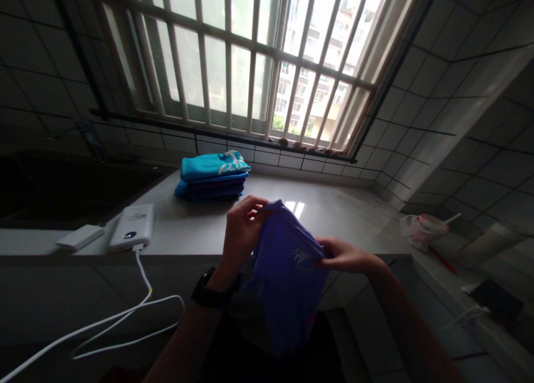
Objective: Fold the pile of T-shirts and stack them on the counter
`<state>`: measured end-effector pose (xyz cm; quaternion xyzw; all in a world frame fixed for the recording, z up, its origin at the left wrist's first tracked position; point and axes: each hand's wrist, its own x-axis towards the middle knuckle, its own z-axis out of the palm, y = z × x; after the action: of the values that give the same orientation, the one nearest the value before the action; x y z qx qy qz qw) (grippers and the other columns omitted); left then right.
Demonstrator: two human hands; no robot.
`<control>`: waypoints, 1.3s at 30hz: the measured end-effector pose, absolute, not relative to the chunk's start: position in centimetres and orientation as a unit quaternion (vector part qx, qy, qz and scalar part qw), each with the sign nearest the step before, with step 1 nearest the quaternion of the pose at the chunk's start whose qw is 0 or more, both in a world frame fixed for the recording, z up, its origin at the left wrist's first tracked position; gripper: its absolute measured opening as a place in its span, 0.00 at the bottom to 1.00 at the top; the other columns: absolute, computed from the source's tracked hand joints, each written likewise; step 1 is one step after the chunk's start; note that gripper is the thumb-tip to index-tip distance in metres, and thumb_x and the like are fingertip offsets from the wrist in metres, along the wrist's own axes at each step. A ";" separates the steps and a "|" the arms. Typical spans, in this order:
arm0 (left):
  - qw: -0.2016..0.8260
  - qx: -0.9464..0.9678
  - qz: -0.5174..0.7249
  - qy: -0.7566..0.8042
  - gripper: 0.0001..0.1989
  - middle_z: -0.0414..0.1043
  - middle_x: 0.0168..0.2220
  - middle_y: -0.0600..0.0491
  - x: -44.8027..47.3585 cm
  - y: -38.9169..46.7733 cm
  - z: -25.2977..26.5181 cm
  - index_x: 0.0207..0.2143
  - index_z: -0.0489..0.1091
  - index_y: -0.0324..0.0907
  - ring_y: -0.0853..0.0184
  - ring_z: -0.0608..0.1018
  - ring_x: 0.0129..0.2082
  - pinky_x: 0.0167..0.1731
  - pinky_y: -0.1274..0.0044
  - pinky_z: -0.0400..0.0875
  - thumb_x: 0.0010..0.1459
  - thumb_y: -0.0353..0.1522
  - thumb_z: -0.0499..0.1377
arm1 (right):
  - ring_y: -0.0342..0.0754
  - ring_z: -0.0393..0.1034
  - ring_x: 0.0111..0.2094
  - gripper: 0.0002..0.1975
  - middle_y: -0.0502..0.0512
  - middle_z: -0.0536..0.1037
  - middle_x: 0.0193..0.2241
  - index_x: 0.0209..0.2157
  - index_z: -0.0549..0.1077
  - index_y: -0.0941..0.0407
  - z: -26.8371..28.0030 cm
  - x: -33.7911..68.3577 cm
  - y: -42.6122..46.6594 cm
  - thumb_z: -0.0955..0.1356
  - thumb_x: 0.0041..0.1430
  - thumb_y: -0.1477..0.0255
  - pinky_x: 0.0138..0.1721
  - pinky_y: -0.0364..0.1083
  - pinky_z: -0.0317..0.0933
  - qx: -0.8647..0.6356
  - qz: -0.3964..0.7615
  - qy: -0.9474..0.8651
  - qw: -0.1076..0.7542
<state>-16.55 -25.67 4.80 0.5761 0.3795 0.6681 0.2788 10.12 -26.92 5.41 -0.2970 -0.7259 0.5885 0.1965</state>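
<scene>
A purple garment (287, 272) with a small white print hangs in front of me, held up by its top edge. My left hand (246, 227), with a black watch on the wrist, pinches its upper left corner. At its right edge, beside the print, my right hand (344, 255) grips the cloth between thumb and fingers. The garment's lower part drops below the counter's front edge into shadow. Behind my left hand, a stack of folded clothes (212, 174) lies on the counter, turquoise with white lettering on top and darker blue underneath.
The pale counter (342, 199) runs below a barred window (250, 55). On the left are a white power bank (132, 227) with a white cable (144, 274), a small white box (80, 237) and a dark sink (83, 188). A plastic bag (423, 229) sits at the right.
</scene>
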 end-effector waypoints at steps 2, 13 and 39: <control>0.271 0.582 0.674 0.367 0.14 0.76 0.29 0.54 -16.8 -25.9 5.4 0.30 0.76 0.42 0.69 0.77 0.30 0.28 0.79 0.71 0.53 0.43 0.68 | 0.51 0.74 0.47 0.14 0.56 0.79 0.46 0.44 0.80 0.54 5.7 10.3 -26.9 0.76 0.56 0.64 0.48 0.50 0.71 -0.244 0.596 -0.753 0.134; 0.259 0.634 0.626 0.372 0.08 0.79 0.28 0.55 -15.4 -26.7 6.4 0.32 0.79 0.42 0.69 0.78 0.27 0.27 0.80 0.72 0.58 0.37 0.63 | 0.50 0.73 0.40 0.20 0.53 0.79 0.40 0.46 0.76 0.54 -0.6 5.9 -27.9 0.76 0.54 0.60 0.42 0.48 0.68 -0.317 0.516 -0.766 0.214; -0.093 0.658 0.556 0.500 0.06 0.76 0.39 0.49 -20.8 -18.6 7.7 0.34 0.79 0.42 0.59 0.76 0.44 0.48 0.65 0.70 0.62 0.33 0.63 | 0.46 0.70 0.15 0.18 0.54 0.76 0.17 0.32 0.80 0.59 8.1 13.6 -22.8 0.62 0.66 0.66 0.21 0.42 0.62 -0.669 0.146 -0.702 0.194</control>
<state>-20.82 -18.56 7.65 0.6580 0.4997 0.5555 -0.0934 13.60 -22.77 8.07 -0.6690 -0.7024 0.1462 0.1944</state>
